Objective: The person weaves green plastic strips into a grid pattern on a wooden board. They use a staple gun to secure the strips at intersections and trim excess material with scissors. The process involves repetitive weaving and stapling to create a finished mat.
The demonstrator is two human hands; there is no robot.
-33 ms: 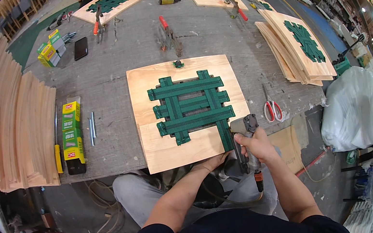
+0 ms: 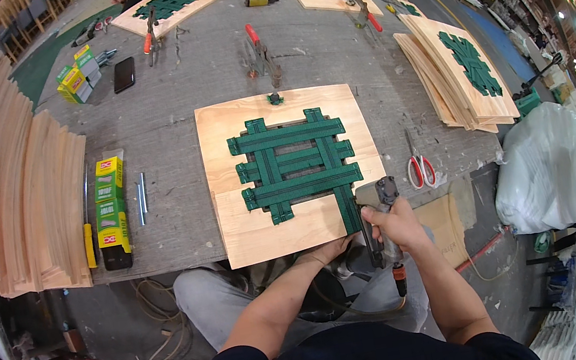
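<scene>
We had the wooden panel (image 2: 250,235) flat at the table (image 2: 176,160)'s near edge, presumably so the strap tail (image 2: 349,217) stayed reachable from below. Right grip (image 2: 398,225) was wrapped around the air-tool (image 2: 383,192) handle, body just beside the tail, likely to keep it steady and aimed. Left grip (image 2: 331,249) sat at the panel's near edge by the tail's end; fingers hidden, so we couldn't tell if it held anything, maybe tensioning. Green woven straps (image 2: 290,134) spanned the cutout. Scissors (image 2: 421,171) lay right of the panel, probably for quick access.
</scene>
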